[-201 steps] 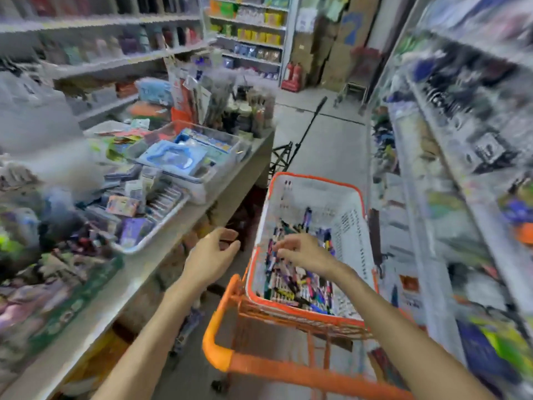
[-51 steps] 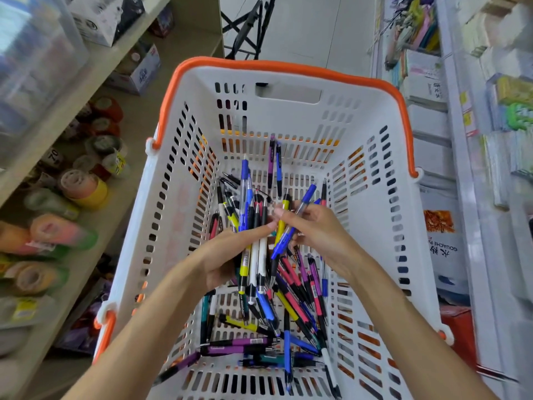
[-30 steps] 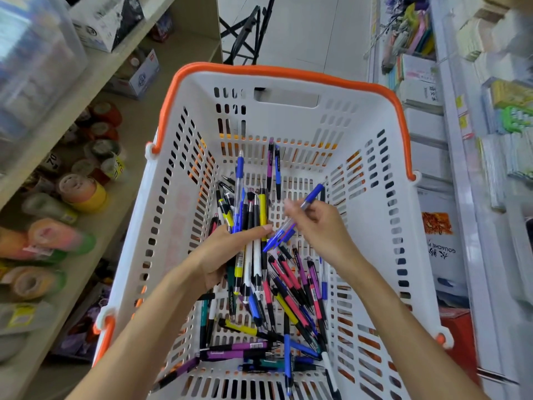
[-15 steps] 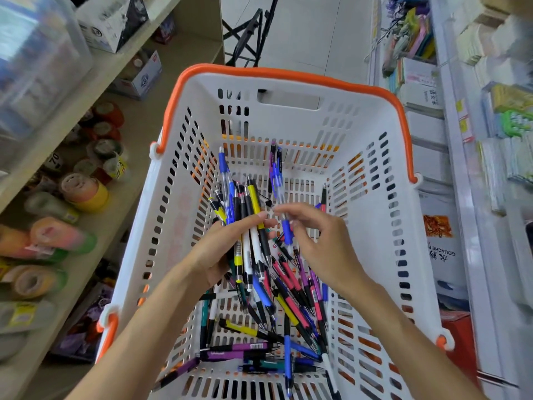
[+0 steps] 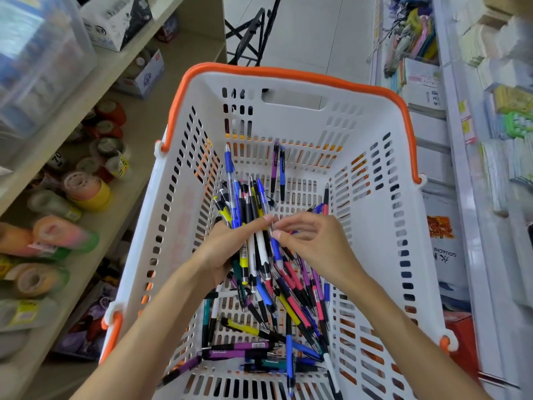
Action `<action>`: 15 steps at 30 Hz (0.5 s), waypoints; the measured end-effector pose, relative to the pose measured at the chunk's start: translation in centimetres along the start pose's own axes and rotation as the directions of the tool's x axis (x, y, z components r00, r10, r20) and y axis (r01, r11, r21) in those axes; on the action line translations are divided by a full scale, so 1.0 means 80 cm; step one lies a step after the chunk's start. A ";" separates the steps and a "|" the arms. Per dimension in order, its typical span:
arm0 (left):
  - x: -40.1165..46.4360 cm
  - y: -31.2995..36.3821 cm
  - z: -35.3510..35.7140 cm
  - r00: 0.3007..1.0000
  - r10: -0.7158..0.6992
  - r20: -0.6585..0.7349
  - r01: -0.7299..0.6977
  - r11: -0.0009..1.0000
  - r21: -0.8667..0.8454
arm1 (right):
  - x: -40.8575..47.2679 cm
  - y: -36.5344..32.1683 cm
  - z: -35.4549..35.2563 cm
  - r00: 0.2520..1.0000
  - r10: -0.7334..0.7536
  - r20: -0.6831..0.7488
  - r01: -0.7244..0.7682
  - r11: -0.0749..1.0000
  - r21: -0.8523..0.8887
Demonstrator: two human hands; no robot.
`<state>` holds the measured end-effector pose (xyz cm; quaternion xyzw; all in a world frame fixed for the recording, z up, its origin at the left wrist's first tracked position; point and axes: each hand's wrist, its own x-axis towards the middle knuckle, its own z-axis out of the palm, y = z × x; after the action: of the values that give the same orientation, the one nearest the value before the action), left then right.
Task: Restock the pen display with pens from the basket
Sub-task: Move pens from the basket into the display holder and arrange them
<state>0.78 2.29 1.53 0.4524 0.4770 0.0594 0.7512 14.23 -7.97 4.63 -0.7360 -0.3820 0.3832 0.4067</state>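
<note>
A shop aisle with a pale tiled floor (image 5: 317,33); wooden shelves (image 5: 121,67) of tape rolls (image 5: 86,192) at left; white racks (image 5: 458,157) of stationery at right; a black folding stand (image 5: 253,30) beyond.

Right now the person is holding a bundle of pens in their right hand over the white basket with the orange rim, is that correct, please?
Not quite: the bundle of pens is held in the left hand, not the right. The head view shows the right hand only reaching its fingertips in beside the bundle. The rest holds: both hands are over the white basket with the orange rim.
</note>
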 end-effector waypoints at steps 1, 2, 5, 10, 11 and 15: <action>0.000 -0.001 0.000 1.000 0.002 0.001 -0.002 1.000 0.012 | 0.000 0.000 0.001 1.000 -0.022 0.003 0.023 0.999 -0.048; 0.000 -0.002 0.001 1.000 -0.003 0.000 0.003 1.000 0.027 | 0.000 0.001 0.001 0.999 -0.044 0.006 0.044 0.995 -0.092; 0.003 -0.001 0.000 0.999 -0.045 -0.030 0.047 0.995 0.092 | 0.001 -0.002 0.001 0.997 -0.072 -0.016 0.069 0.990 -0.124; 0.009 -0.004 -0.009 0.996 -0.083 0.038 0.075 0.979 0.188 | 0.020 -0.025 -0.016 0.963 -0.006 -0.270 0.033 0.995 0.098; 0.005 -0.002 -0.007 0.993 -0.089 0.071 0.070 0.968 0.239 | 0.025 -0.031 -0.019 0.967 -0.022 -0.254 0.037 0.998 0.055; -0.012 0.009 0.003 0.989 -0.090 0.120 0.034 0.913 0.406 | 0.047 -0.046 -0.017 0.996 0.075 0.041 -0.074 0.997 -0.029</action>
<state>0.72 2.08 2.75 0.5851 0.4407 -0.0947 0.6742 16.07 -3.76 7.49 -0.7471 -0.3678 0.4083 0.3739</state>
